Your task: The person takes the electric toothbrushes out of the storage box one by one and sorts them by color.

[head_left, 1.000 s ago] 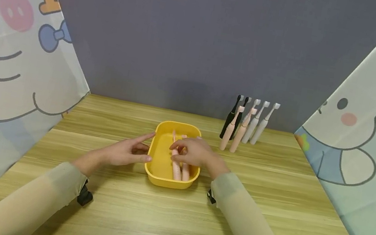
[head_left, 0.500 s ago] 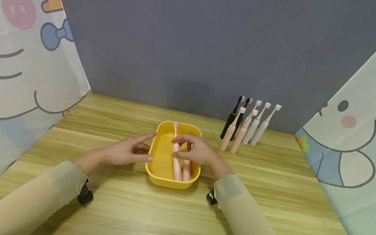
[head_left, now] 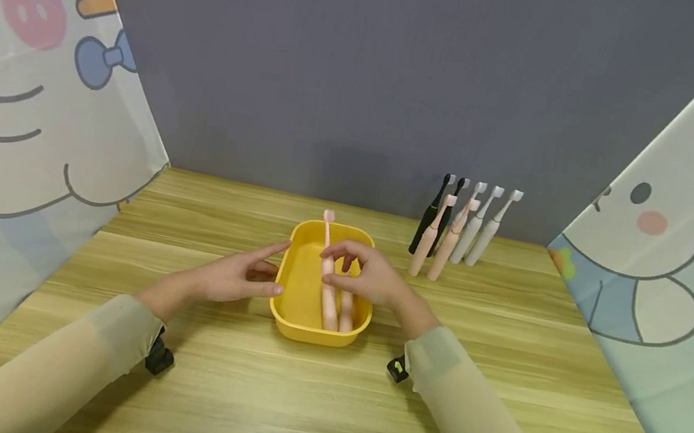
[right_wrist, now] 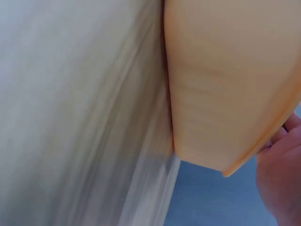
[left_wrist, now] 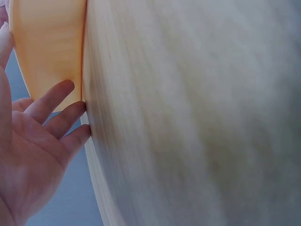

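Note:
A yellow plastic bin (head_left: 300, 293) stands on the table in the head view, with two pink electric toothbrushes inside. My right hand (head_left: 374, 277) reaches over the right rim and pinches the left pink toothbrush (head_left: 329, 306) between thumb and fingers. Its brush head is tilted up above the far rim, while its base stays low near the front wall. The other pink toothbrush (head_left: 346, 313) lies to its right, its upper part hidden behind my hand. My left hand (head_left: 232, 277) is spread at the bin's left side, fingertips right at the wall; the left wrist view shows the fingers extended.
Several electric toothbrushes stand upright behind and right of the bin: black ones (head_left: 425, 223), pink ones (head_left: 443, 253) in front, and white ones (head_left: 484, 239). A grey panel (head_left: 371, 81) closes off the back of the wooden table (head_left: 285, 407); printed cloths flank both sides.
The left pink toothbrush's head end has risen above the bin's far rim, its base staying in the bin. My right hand has lifted slightly with it. My left hand stays at the bin's side.

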Available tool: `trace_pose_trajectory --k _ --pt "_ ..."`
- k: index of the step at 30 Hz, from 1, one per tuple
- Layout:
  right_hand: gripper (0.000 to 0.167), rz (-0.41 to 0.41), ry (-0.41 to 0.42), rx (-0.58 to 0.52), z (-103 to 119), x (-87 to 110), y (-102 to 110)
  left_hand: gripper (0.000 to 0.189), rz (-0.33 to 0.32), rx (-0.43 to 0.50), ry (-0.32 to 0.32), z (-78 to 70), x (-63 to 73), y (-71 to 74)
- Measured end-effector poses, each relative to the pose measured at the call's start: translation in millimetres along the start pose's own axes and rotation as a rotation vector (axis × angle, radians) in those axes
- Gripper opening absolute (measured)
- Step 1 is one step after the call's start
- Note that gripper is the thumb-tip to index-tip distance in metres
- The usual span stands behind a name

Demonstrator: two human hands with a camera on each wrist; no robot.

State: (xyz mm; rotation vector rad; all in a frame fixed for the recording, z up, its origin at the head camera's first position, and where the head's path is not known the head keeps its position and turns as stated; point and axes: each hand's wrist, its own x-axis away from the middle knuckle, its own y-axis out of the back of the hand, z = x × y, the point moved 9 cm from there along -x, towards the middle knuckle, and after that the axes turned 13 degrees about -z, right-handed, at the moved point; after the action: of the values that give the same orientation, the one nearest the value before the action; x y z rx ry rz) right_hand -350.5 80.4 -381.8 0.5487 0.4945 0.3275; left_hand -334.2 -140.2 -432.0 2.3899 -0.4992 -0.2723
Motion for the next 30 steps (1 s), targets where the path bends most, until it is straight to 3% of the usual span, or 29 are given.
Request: trace_pose_trajectory --k 6,16,25,30 --pt "0.033 -0.016 -0.039 -0.030 1 8.8 0 0.099 0.000 -0.010 0.009 -0.3 -0.2 0.5" --pt "0.033 -0.085 0.037 -0.067 9 18.1 8 0.098 -0.002 -0.014 -0.013 -1.7 -0.7 0.8" --pt "0.051 -0.097 -0.051 -0.123 6 22.1 11 0.098 0.001 -0.029 -0.020 -0.3 -0.6 1.1" --pt "0.046 -0.085 -0.054 -0.106 6 25.2 11 0.098 -0.004 -0.038 -0.018 0.3 0.0 2.2"
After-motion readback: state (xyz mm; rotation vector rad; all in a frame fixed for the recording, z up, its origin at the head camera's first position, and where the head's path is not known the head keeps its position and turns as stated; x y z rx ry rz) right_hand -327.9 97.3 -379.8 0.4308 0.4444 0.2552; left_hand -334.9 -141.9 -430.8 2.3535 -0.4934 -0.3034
